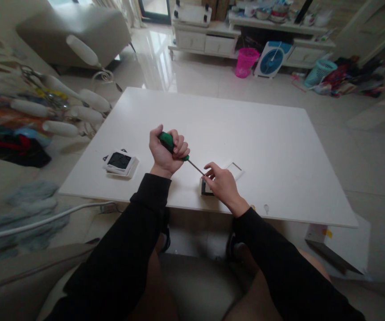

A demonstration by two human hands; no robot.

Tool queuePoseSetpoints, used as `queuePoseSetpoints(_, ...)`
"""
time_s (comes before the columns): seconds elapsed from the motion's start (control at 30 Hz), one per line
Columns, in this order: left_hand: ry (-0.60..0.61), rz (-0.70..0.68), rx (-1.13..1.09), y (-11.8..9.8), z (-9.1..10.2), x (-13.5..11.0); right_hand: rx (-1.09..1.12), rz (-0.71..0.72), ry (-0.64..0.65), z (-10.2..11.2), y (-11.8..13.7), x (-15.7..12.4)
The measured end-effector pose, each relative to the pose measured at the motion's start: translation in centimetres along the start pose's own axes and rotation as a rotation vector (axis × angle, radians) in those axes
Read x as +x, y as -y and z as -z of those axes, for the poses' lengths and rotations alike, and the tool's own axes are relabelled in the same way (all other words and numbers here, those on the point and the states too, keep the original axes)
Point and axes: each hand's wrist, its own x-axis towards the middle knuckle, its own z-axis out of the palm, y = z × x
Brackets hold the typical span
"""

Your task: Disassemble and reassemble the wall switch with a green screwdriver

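My left hand (167, 151) is wrapped round the green handle of a screwdriver (195, 166), whose metal shaft slants down to the right. At the shaft's tip, my right hand (223, 183) has its thumb and fingers drawn together; whether they grip the tip or something small there is hidden. Below the right hand sits a small dark-and-white box-like piece (207, 189), mostly covered by that hand. Just behind the right hand lies a thin white rectangular frame (235, 170) on the white table (262, 142).
A stack of white pieces with a black panel (119, 160) lies at the table's left. A lamp with white arms (88, 100) stands beyond the left edge. Across the floor are a pink basket (246, 62), a blue fan (272, 60) and a teal basket (320, 72).
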Motion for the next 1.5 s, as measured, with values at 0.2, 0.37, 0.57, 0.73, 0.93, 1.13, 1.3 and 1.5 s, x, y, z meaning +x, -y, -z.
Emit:
queuePoseSetpoints(0.2, 0.009, 0.001, -0.023, 0.0, -0.2, -0.1, -0.015, -0.004, 0.006, 0.1, 0.1, -0.1)
queuePoseSetpoints(0.37, 0.007, 0.011, 0.015, -0.1, -0.3, -0.3, -0.026, 0.01, -0.001, 0.0, 0.2, -0.1)
queuePoseSetpoints(0.57, -0.006, 0.021, 0.01, -0.3, -0.3, -0.3, 0.0, 0.035, 0.003, -0.4, -0.1, 0.0)
queuePoseSetpoints(0.73, -0.009, 0.024, 0.009, -0.4, -0.3, -0.3, 0.064, 0.048, 0.018, -0.6, -0.3, 0.0)
queuePoseSetpoints(0.93, 0.011, 0.039, 0.013, -0.4, -0.4, -0.3, 0.063, 0.055, 0.036, -0.6, 0.0, 0.0)
queuePoseSetpoints(1.13, 0.029, 0.055, 0.009, -0.5, -0.4, -0.4, 0.059, 0.063, 0.049, -0.6, 0.1, 0.0)
queuePoseSetpoints(1.3, 0.013, 0.074, 0.009, -0.4, -0.5, -0.4, 0.055, 0.073, 0.056, -0.4, -0.1, 0.1)
queuePoseSetpoints(1.5, 0.009, 0.083, 0.037, -0.2, -0.6, -0.3, -0.135, 0.135, 0.113, 0.9, -1.5, 0.3)
